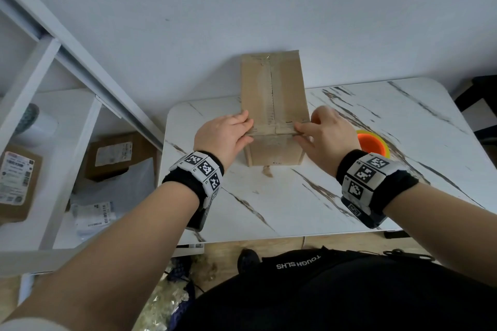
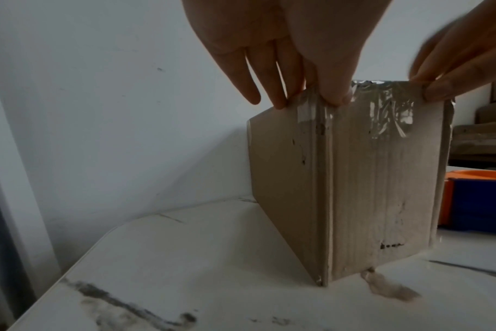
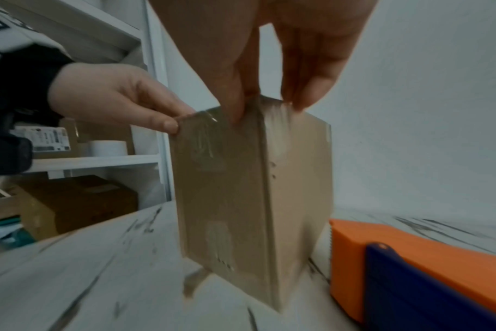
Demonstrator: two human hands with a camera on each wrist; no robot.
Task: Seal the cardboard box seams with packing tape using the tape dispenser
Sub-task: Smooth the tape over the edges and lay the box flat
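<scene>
Both hands pinch the near top edge of the cardboard box (image 1: 273, 105), the left hand (image 1: 223, 134) at its left corner, the right hand (image 1: 326, 133) at its right, fingertips pressing clear packing tape (image 2: 388, 112) there. Standing upright mid-table on the marble-patterned table (image 1: 349, 196), the box has the orange-and-blue tape dispenser (image 3: 416, 268) just to its right.

White marble-veined table (image 1: 295, 204); white shelving (image 1: 51, 105) at left — labelled parcels (image 1: 16, 183), brown carton (image 1: 113, 158).

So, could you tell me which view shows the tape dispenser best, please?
The right wrist view: the tape dispenser fills the lower right corner, orange and blue, its serrated edge visible. The left wrist view catches only an edge; the head view shows it mostly behind the right hand.
</scene>
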